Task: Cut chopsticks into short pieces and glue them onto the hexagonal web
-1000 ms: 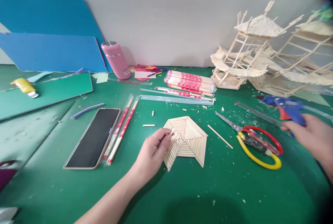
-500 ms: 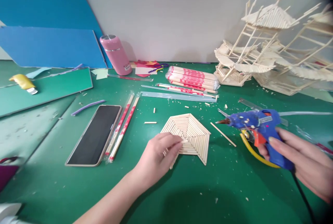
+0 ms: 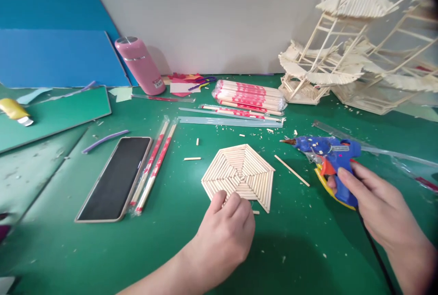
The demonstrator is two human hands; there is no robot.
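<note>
A flat hexagon panel of glued wooden sticks (image 3: 239, 174) lies on the green table (image 3: 191, 240), one segment open at its near side. My left hand (image 3: 226, 233) rests at that near edge, fingertips pinched on a short wooden stick piece (image 3: 255, 212). My right hand (image 3: 376, 206) grips a blue hot glue gun (image 3: 326, 153); its nozzle points left and hovers right of the panel. A loose long stick (image 3: 291, 171) lies between panel and gun.
A phone (image 3: 114, 178) and wrapped chopsticks (image 3: 152, 167) lie left of the panel. A chopstick bundle (image 3: 249, 96), pink bottle (image 3: 138, 64), blue boards (image 3: 54, 57) stand behind. Stick pagoda models (image 3: 342, 53) fill the back right. A clear ruler (image 3: 386, 151) lies behind the gun.
My right hand picked up the glue gun from the right and brought it toward the panel. My left hand slid from the panel's left side to its near edge.
</note>
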